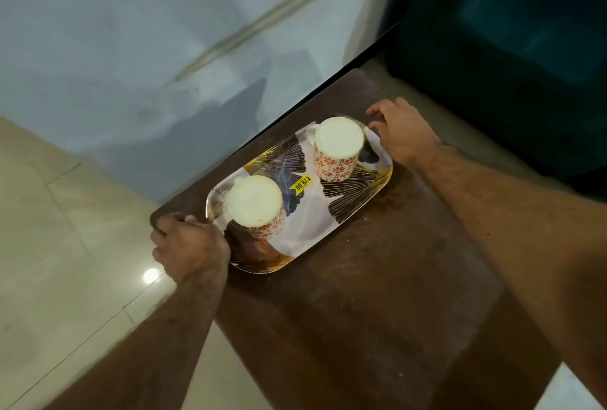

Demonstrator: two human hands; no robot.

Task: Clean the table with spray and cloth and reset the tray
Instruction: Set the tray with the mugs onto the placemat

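A white tray with a black and gold leaf pattern and a yellow price sticker lies on a dark brown wooden table. Two white mugs with a red flower pattern stand on it, one at the left end and one at the right end. My left hand grips the tray's left end with its fingers curled over the rim. My right hand grips the right end. No spray bottle or cloth shows in the head view.
The tabletop carries pale dusty smears near the tray and toward me. A light blue wall runs behind the table. Beige floor tiles lie to the left. A dark teal sofa stands at the right.
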